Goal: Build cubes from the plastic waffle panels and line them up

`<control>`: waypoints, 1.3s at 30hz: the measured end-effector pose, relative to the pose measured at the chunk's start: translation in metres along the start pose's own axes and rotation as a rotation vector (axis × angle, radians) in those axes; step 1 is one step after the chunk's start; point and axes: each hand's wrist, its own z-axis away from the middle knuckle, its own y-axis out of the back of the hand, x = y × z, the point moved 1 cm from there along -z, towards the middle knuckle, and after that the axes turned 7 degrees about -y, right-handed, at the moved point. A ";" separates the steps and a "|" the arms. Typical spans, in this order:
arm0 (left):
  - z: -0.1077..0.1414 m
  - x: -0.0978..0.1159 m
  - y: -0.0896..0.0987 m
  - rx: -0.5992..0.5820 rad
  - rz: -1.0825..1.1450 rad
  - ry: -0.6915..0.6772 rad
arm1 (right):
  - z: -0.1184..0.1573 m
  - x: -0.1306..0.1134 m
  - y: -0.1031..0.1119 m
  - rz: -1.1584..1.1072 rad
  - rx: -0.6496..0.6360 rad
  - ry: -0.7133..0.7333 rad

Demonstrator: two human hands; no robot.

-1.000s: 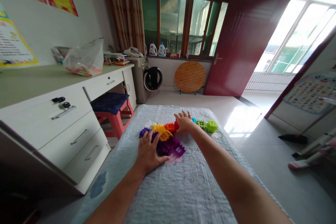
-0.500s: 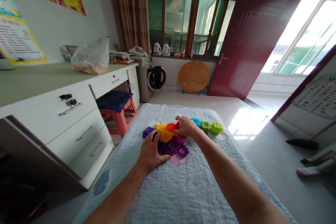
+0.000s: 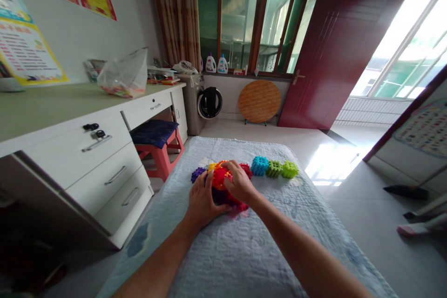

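Note:
My left hand [image 3: 204, 199] curves around the left side of a cluster of lattice toy blocks, thumb along its near edge. Within that grip sits a dark purple block [image 3: 219, 196], mostly covered. My right hand [image 3: 240, 184] is closed on a red block [image 3: 220, 178], pressed over the cluster. Just behind it show an orange-yellow block [image 3: 211, 166] and another red block [image 3: 246, 170]. A violet-blue block [image 3: 198, 174] lies beyond my left fingers. To the right, a blue block [image 3: 260, 166], a green block [image 3: 274, 168] and a lime block [image 3: 289, 169] form a row.
All the blocks lie on a pale blue quilted cover [image 3: 244, 251]. Left stands a white desk [image 3: 115, 172] with a plastic bag [image 3: 125, 77] on top, and a stool [image 3: 157, 144]. Behind are a washing machine [image 3: 192, 102], a round wooden board [image 3: 259, 101] and a red door [image 3: 335, 46].
My right hand has moved left and nearer, bringing a red block from the back of the group onto the cluster. The blue block is now uncovered. My left hand stays nearly in place.

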 end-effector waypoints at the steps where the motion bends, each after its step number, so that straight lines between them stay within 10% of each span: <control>1: 0.000 0.001 0.001 -0.011 -0.012 0.030 | -0.008 0.007 0.001 0.032 0.043 -0.058; 6: -0.001 0.002 0.005 -0.049 -0.059 0.180 | -0.048 0.037 -0.007 0.309 -0.146 -0.325; 10: -0.001 -0.002 0.002 -0.036 -0.016 0.135 | -0.063 0.041 -0.015 0.335 -0.425 -0.293; 16: -0.006 -0.007 0.001 0.074 0.179 0.001 | -0.064 0.043 -0.008 0.169 -0.517 -0.266; 32: -0.020 -0.003 0.017 0.222 0.348 0.045 | -0.018 0.043 0.027 -0.065 -0.024 -0.139; 39: -0.013 0.001 0.020 0.152 0.292 0.016 | 0.016 0.038 0.042 0.259 -0.145 -0.125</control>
